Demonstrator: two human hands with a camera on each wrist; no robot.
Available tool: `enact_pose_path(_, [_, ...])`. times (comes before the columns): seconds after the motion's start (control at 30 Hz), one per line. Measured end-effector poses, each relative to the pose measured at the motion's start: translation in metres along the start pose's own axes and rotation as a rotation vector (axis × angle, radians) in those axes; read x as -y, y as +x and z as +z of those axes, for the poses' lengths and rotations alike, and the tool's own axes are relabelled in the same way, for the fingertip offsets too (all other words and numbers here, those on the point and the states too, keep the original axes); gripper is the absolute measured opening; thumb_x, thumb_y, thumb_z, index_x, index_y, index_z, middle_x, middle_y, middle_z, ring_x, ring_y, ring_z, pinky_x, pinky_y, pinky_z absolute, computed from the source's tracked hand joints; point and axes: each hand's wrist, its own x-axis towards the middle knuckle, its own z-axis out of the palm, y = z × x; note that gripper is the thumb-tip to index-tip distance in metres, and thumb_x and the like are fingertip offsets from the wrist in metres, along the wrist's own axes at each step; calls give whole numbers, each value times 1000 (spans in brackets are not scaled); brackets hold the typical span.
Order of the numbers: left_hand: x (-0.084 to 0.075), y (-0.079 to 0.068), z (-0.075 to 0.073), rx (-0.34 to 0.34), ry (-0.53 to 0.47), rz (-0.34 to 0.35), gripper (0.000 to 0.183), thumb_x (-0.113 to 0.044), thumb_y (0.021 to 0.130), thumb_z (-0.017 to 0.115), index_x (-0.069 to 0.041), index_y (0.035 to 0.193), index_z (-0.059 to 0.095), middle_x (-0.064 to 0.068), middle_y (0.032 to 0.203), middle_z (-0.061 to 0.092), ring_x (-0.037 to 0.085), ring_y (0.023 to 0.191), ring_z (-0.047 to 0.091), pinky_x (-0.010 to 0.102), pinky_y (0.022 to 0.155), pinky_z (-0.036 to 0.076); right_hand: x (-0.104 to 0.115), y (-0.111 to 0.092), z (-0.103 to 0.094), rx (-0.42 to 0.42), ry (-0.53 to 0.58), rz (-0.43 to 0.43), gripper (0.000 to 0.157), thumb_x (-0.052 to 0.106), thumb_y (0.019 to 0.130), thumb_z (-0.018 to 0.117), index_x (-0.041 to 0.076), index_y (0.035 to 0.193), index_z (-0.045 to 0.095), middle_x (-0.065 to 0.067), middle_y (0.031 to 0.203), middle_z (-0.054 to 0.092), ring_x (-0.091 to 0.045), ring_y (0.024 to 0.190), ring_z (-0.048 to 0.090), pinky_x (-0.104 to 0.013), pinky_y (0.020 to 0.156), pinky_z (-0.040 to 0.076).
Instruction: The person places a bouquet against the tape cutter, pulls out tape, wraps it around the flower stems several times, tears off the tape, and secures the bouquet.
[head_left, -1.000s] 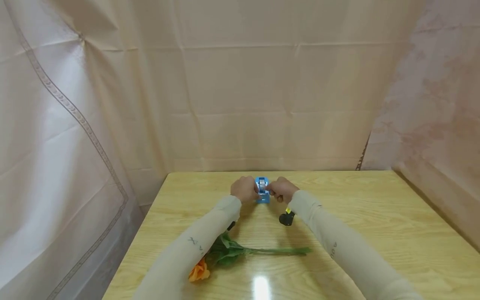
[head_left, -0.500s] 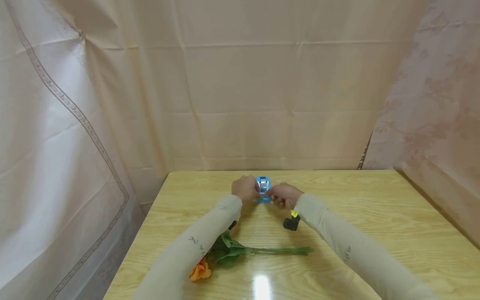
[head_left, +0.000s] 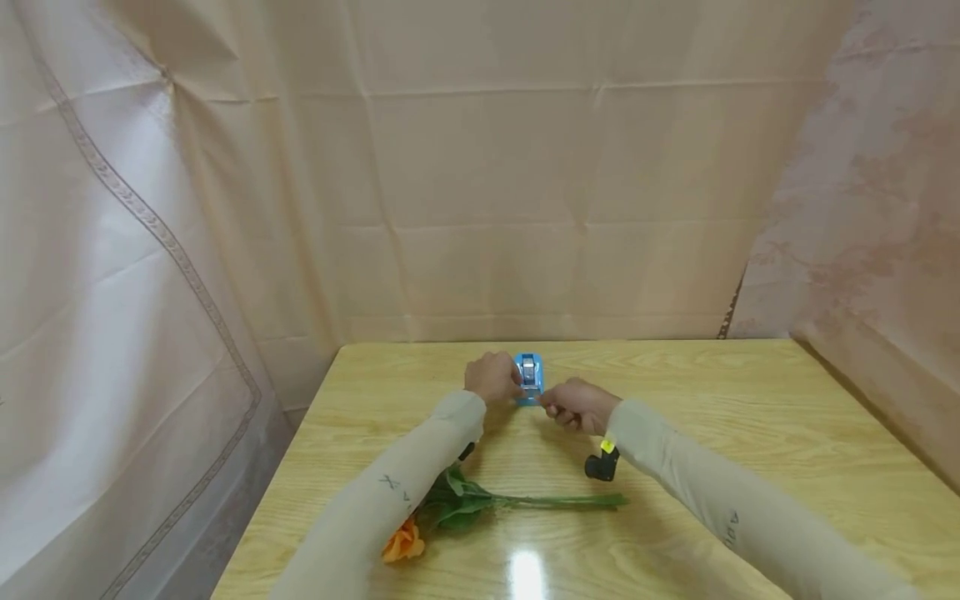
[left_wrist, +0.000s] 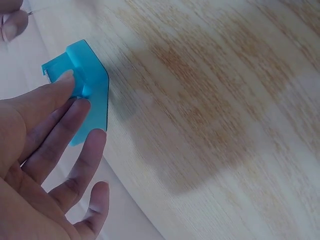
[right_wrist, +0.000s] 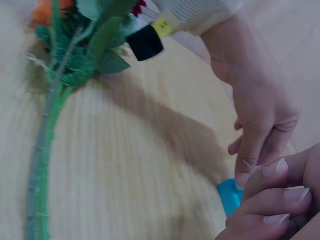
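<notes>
1. A pale, wood-grained counter [head_left: 750, 417] spreads beneath everything, with a bright patch of reflected light on its near part.
2. Behind its far edge hangs a creased beige cloth [head_left: 487, 183], marked by fold lines.
3. A shinier cloth [head_left: 75, 292] with a narrow patterned band covers the left side; a faintly flowered cloth [head_left: 877, 192] covers the right.
4. The blue tape dispenser [left_wrist: 90, 75] sits on the counter near the far edge, around the middle, holding a tape [head_left: 528, 369] roll.
5. The left hand [head_left: 491, 377] grasps the dispenser's side between thumb and fingers, the outer fingers spread.
6. The right hand [head_left: 581, 404] is just beside the dispenser's near end, its fingers curled and pinched, apparently on the tape's end, though that is too small to be sure.
7. Nearer the person lies an artificial flower, its orange bloom [head_left: 403, 542] and green leaves [head_left: 461, 504] partly behind the left sleeve [head_left: 367, 508], its stems [head_left: 562, 501] pointing right.
8. A black device [head_left: 600, 467] with a yellow tag hangs beneath the right wrist.
</notes>
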Motion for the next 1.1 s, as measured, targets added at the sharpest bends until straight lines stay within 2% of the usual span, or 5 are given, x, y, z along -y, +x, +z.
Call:
enact_pose_path(0.27, [-2,-2,1,-12,-18,1,14,-29,83,88,-20,91,83,-6,101,77,17,90,70,46,89,52,-8,-11,1,5,42,-1,24,12,105,54,8,82,56,4,64,47,-3,49,31,-18,47,27])
enact_pose_path(0.4, [-3,-2,3,-11,-10,16,13,-31,83,87,-20,91,83,-6,100,77,17,90,70,47,89,52,-11,-17,2,7,20,-6,29,12,104,55,11,75,54,4,62,47,-4,48,29,-19,47,26])
enact_pose_path(0.63, [1,-3,3,-14,-6,4,15,-31,84,87,-20,93,83,-6,100,77,17,90,70,46,87,53,-13,-31,14,36,-14,-28,32,16,105,56,12,73,54,3,63,47,-5,49,28,-20,49,25])
enact_pose_path(0.9, [6,-3,8,-26,-41,4,14,-30,83,88,-20,90,82,-4,99,77,20,92,70,52,93,50,-22,-41,21,52,20,-23,32,16,105,55,13,73,53,4,63,46,-5,49,27,-21,49,24])
enact_pose_path(1.1, [1,-3,7,-25,-19,0,14,-31,82,88,-21,89,82,-6,98,76,18,90,69,51,92,51,-27,-45,16,56,25,-47,35,16,105,55,14,70,50,4,62,45,-5,49,26,-21,49,23])
